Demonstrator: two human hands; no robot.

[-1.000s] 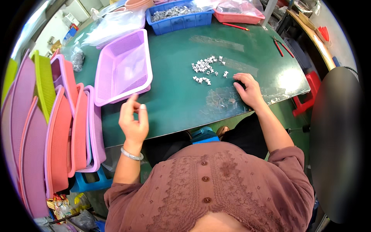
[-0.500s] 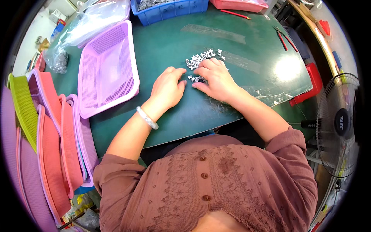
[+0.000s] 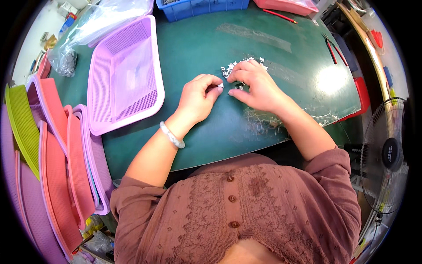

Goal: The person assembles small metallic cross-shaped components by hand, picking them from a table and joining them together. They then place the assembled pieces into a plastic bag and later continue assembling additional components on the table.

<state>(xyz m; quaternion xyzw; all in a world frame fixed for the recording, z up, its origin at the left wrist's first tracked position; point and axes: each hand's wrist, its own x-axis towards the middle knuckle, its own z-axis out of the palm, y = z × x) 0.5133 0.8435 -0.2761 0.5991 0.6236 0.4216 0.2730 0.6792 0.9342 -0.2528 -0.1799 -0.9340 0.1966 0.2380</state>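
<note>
A small pile of silvery metal parts (image 3: 234, 66) lies on the green table mat (image 3: 198, 48). My left hand (image 3: 198, 97) pinches one small silver part (image 3: 220, 86) between thumb and fingertips, just left of the pile. My right hand (image 3: 257, 86) rests curled over the near side of the pile, its fingers touching the parts; whether it holds any is hidden. A clear bangle (image 3: 172, 135) sits on my left wrist.
An empty lilac mesh basket (image 3: 123, 75) stands left of my hands. Stacked pink, lilac and green baskets (image 3: 57, 145) lean at the far left. A blue bin (image 3: 202, 6), a pink tray (image 3: 288, 5), red-handled cutters (image 3: 332, 44) and a fan (image 3: 387, 154) ring the table.
Both hands came from the table's near edge to the pile of parts. The left hand now pinches a single part and the right hand has settled on the pile.
</note>
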